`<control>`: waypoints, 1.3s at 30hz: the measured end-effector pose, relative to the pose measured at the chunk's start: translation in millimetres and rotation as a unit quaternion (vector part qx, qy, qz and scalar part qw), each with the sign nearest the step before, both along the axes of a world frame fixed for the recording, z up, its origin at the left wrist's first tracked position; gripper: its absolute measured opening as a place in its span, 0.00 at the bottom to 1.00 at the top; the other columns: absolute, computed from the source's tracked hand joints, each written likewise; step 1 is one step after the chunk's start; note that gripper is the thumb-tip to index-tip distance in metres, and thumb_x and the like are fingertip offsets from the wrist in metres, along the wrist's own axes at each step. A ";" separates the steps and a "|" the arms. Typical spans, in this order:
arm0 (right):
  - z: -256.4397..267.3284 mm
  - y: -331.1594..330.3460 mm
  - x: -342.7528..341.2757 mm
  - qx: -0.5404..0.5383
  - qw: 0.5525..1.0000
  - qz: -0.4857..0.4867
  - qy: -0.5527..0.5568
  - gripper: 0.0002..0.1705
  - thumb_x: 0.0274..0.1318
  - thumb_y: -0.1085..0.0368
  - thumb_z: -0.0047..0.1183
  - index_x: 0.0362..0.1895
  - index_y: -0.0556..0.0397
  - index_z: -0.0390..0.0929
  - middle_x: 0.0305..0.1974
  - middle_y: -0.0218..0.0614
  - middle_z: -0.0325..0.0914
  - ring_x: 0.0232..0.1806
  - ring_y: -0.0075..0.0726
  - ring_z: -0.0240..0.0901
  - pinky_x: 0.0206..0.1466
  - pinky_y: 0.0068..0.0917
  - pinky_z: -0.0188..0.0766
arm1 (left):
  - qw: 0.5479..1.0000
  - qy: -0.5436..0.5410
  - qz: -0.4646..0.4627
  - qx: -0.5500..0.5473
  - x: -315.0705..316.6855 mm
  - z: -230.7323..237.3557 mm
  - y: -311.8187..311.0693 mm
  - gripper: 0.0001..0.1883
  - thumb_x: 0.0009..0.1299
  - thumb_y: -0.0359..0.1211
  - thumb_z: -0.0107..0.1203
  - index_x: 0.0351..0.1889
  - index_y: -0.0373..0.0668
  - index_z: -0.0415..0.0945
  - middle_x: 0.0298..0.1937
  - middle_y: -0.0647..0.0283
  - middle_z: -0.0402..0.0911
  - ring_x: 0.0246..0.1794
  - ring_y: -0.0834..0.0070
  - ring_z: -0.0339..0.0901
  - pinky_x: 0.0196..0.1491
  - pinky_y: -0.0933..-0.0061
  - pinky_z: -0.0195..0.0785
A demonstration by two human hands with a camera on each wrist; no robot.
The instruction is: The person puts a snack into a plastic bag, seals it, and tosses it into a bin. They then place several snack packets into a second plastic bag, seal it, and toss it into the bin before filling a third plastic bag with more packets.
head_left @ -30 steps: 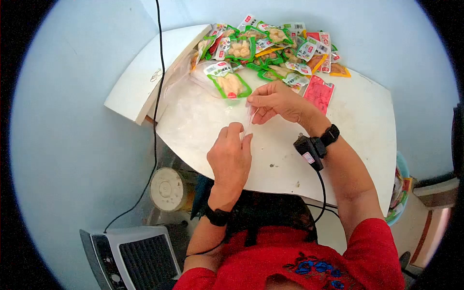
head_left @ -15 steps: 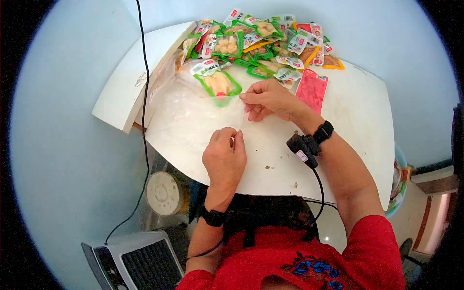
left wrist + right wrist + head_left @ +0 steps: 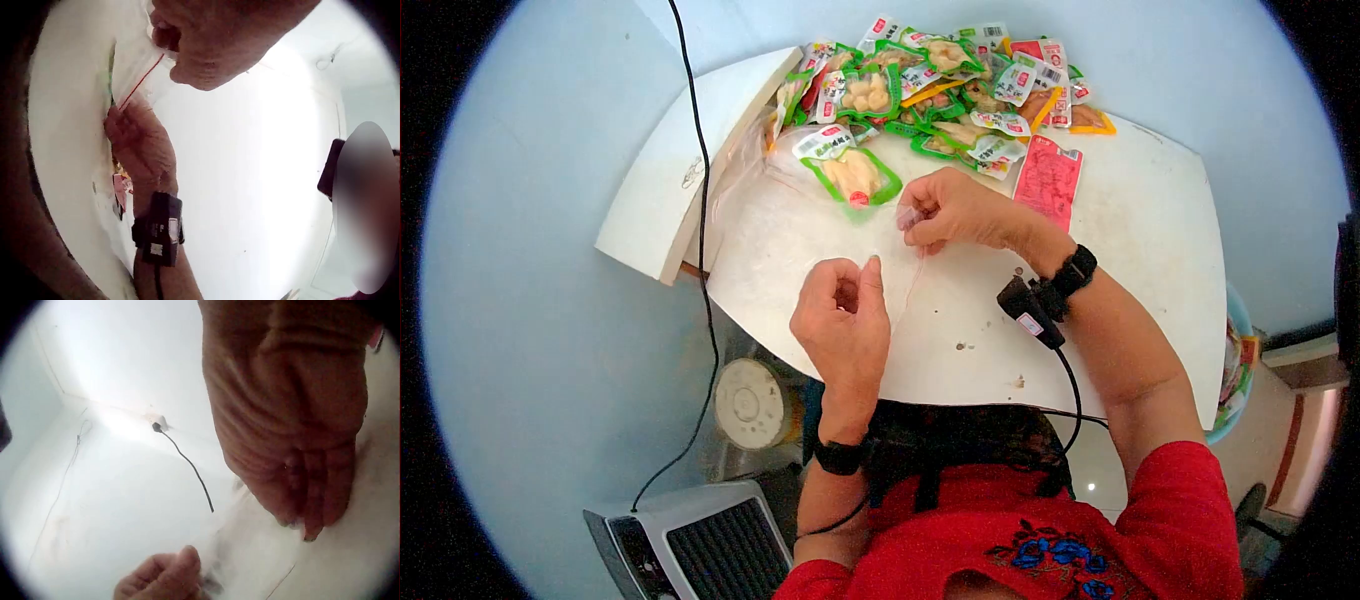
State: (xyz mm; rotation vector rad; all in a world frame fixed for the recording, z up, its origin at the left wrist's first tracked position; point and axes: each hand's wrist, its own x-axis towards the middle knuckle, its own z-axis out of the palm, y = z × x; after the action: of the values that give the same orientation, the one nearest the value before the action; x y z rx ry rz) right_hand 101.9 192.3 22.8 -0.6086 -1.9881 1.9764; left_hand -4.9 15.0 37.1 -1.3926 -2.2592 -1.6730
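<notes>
A thin clear plastic bag point(image 3: 780, 225) is spread over the white table, its red edge line point(image 3: 142, 81) running between my two hands. My left hand point(image 3: 840, 320) pinches the near side of the film, fingers curled and thumb pointing up. Farther forward and to the right, my right hand point(image 3: 965, 215) grips a bunched bit of the same film at its fingertips. Just past the hands, a green-edged food packet point(image 3: 850, 175) with pale pieces in it lies by the bag. In the right wrist view the right fingertips point(image 3: 309, 531) curl together over whitish film.
Several sealed food packets point(image 3: 940, 85) are heaped at the table's back. A red packet point(image 3: 1048, 185) lies right of my right hand. A raised white panel point(image 3: 700, 165) borders the left side, with a black cable point(image 3: 703, 200) hanging before it. A blue basin point(image 3: 1240, 370) stands at right.
My left hand has moved left and a little back from the right hand, its thumb now raised. The right fingers have curled in and gathered some film. The food packets stay put.
</notes>
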 end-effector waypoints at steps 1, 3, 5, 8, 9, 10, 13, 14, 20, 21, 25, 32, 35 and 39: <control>0.2 -1.9 -2.3 0.028 1.000 -0.001 -0.008 0.11 0.46 0.71 0.64 0.35 0.59 0.76 0.28 0.31 0.78 0.26 0.23 0.76 0.29 0.19 0.75 | 0.999 0.039 0.015 0.019 -0.2 2.4 0.1 0.09 0.64 0.28 0.64 0.27 0.38 0.74 0.19 0.70 0.70 0.19 0.84 0.64 0.24 0.79 0.59; 5.8 -6.5 -3.2 0.115 0.993 -0.005 -0.033 0.14 0.44 0.69 0.65 0.35 0.60 0.76 0.27 0.35 0.78 0.25 0.27 0.76 0.29 0.23 0.75 | 0.994 0.099 0.030 0.043 0.1 7.5 0.6 0.09 0.63 0.28 0.65 0.27 0.38 0.74 0.18 0.69 0.69 0.18 0.83 0.64 0.23 0.79 0.59; 20.7 -12.3 -0.7 0.234 0.970 -0.013 -0.066 0.18 0.41 0.65 0.67 0.35 0.61 0.76 0.25 0.40 0.79 0.24 0.35 0.79 0.29 0.30 0.75 | 0.988 0.141 0.031 0.058 1.1 11.6 1.8 0.09 0.62 0.28 0.66 0.28 0.39 0.74 0.18 0.68 0.68 0.18 0.81 0.63 0.23 0.78 0.58; 27.4 -16.0 1.8 0.407 0.908 -0.100 -0.019 0.18 0.40 0.62 0.68 0.34 0.60 0.77 0.26 0.43 0.80 0.25 0.40 0.79 0.30 0.31 0.73 | 0.987 0.151 0.040 0.041 -0.9 7.0 2.0 0.08 0.61 0.27 0.66 0.29 0.39 0.75 0.18 0.66 0.68 0.17 0.79 0.61 0.22 0.76 0.56; 33.2 -17.7 2.2 0.398 0.912 -0.099 -0.006 0.18 0.40 0.62 0.68 0.32 0.59 0.78 0.27 0.43 0.81 0.25 0.40 0.79 0.30 0.31 0.73 | 0.987 0.150 0.038 0.039 -1.1 7.6 1.8 0.08 0.61 0.27 0.66 0.29 0.39 0.75 0.18 0.66 0.67 0.16 0.79 0.61 0.22 0.76 0.56; 41.4 -19.5 3.0 0.389 0.916 -0.098 0.007 0.17 0.39 0.62 0.69 0.30 0.59 0.79 0.27 0.43 0.81 0.26 0.40 0.79 0.31 0.31 0.73 | 0.987 0.149 0.037 0.038 -1.4 8.3 1.7 0.08 0.61 0.27 0.66 0.29 0.39 0.75 0.17 0.66 0.67 0.16 0.79 0.60 0.21 0.75 0.56; 70.4 -29.0 7.9 0.358 0.931 -0.040 -0.060 0.11 0.42 0.65 0.66 0.28 0.60 0.80 0.30 0.39 0.81 0.30 0.33 0.77 0.33 0.27 0.73 | 0.988 0.142 0.040 0.037 -4.7 7.3 2.2 0.07 0.60 0.27 0.65 0.29 0.39 0.76 0.17 0.66 0.67 0.16 0.78 0.61 0.21 0.74 0.56; 75.2 -32.3 9.3 0.345 0.933 -0.013 -0.101 0.09 0.44 0.68 0.65 0.28 0.60 0.80 0.30 0.37 0.80 0.31 0.29 0.76 0.34 0.25 0.72 | 0.989 0.141 0.041 0.037 -5.7 6.9 1.9 0.07 0.60 0.27 0.65 0.29 0.39 0.76 0.17 0.65 0.67 0.16 0.78 0.61 0.21 0.74 0.56; 62.0 -43.9 1.7 0.310 0.945 0.074 0.073 0.04 0.49 0.75 0.58 0.32 0.59 0.82 0.35 0.40 0.82 0.39 0.31 0.78 0.39 0.27 0.74 | 0.989 0.142 0.031 0.034 -5.0 5.1 2.5 0.06 0.61 0.25 0.63 0.31 0.38 0.75 0.21 0.63 0.72 0.17 0.75 0.67 0.23 0.72 0.61; 55.3 -40.8 -0.3 0.334 0.938 0.087 0.039 0.05 0.48 0.76 0.57 0.32 0.59 0.82 0.37 0.41 0.83 0.40 0.32 0.78 0.40 0.28 0.74 | 0.989 0.142 0.032 0.036 -5.6 4.5 2.8 0.06 0.62 0.25 0.62 0.31 0.38 0.75 0.22 0.63 0.72 0.17 0.75 0.68 0.23 0.72 0.62; 41.2 -29.4 -2.0 0.358 0.926 0.112 -0.046 0.19 0.49 0.78 0.53 0.47 0.53 0.81 0.43 0.44 0.82 0.44 0.39 0.79 0.47 0.33 0.74 | 0.991 0.129 0.032 0.026 -7.4 6.0 0.4 0.07 0.61 0.25 0.62 0.35 0.38 0.75 0.26 0.62 0.74 0.21 0.72 0.70 0.27 0.71 0.65; 31.0 -29.7 -6.8 0.323 0.940 0.108 0.001 0.36 0.49 0.77 0.50 0.66 0.46 0.68 0.43 0.48 0.82 0.44 0.46 0.80 0.48 0.36 0.74 | 0.983 0.171 -0.007 0.062 1.0 -2.2 -7.2 0.15 0.60 0.24 0.60 0.45 0.39 0.73 0.54 0.46 0.72 0.57 0.50 0.71 0.58 0.55 0.65; 31.2 -30.1 -7.5 0.301 0.948 0.105 -0.007 0.38 0.50 0.76 0.49 0.69 0.47 0.62 0.42 0.51 0.82 0.43 0.47 0.80 0.48 0.36 0.74 | 0.963 0.268 -0.016 0.023 7.1 -8.5 -9.9 0.14 0.59 0.24 0.59 0.43 0.38 0.74 0.66 0.39 0.63 0.68 0.39 0.59 0.68 0.49 0.54; 36.7 -35.9 -7.6 0.291 0.951 0.098 -0.035 0.42 0.51 0.77 0.47 0.73 0.46 0.55 0.41 0.52 0.82 0.44 0.49 0.80 0.48 0.37 0.74 | 0.958 0.286 -0.013 -0.027 9.4 -17.8 -9.8 0.19 0.59 0.22 0.57 0.50 0.38 0.75 0.68 0.33 0.56 0.70 0.30 0.52 0.66 0.43 0.55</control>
State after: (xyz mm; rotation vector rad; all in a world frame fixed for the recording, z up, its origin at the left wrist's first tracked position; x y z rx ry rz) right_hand 94.3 156.4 59.5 -0.3449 -2.5922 1.3476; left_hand 4.5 5.3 19.4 -1.6512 -1.9617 -1.0242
